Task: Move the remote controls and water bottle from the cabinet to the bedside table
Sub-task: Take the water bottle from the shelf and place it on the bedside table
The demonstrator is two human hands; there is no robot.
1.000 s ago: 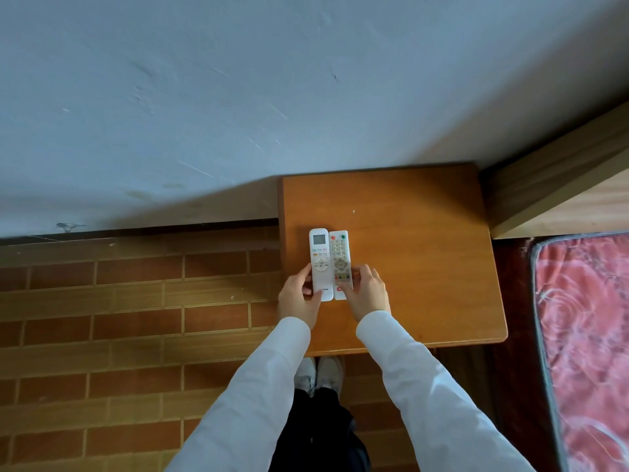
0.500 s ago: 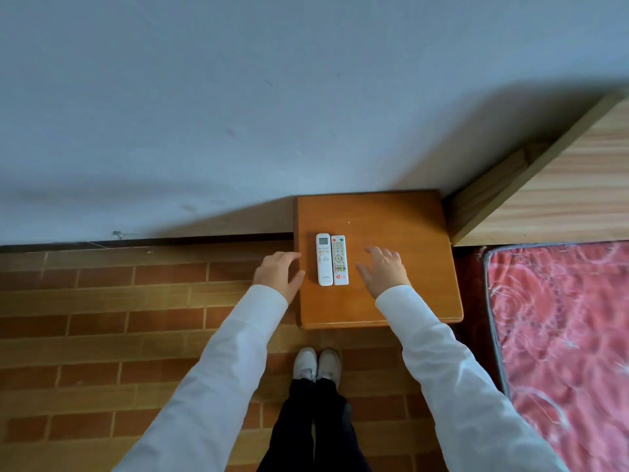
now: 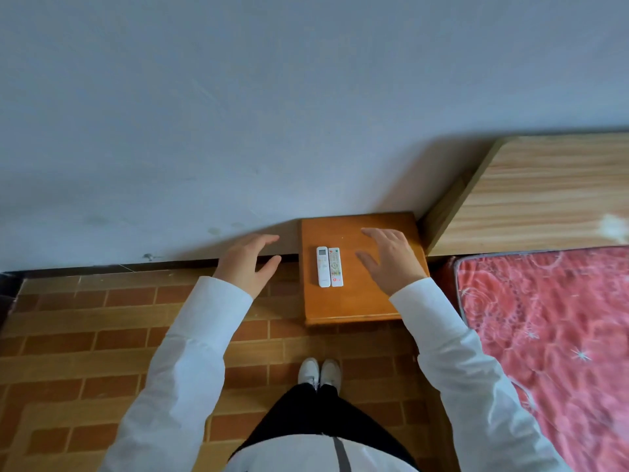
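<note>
Two white remote controls lie side by side on the orange wooden bedside table (image 3: 354, 308): the left remote (image 3: 323, 266) has a small screen, the right remote (image 3: 335, 267) has coloured buttons. My left hand (image 3: 247, 263) hovers open to the left of the table, over the floor. My right hand (image 3: 391, 258) hovers open above the table's right part, clear of the remotes. Neither hand holds anything. No water bottle or cabinet is in view.
A grey wall stands directly behind the table. A bed with a pale wooden headboard (image 3: 531, 199) and a red patterned mattress (image 3: 551, 335) lies to the right. Brick-pattern floor (image 3: 85, 335) extends left; my white shoes (image 3: 319, 371) stand just before the table.
Both hands let go of the remotes, which now rest on the table, and drew apart to either side. The view has risen and pulled back from the table.
</note>
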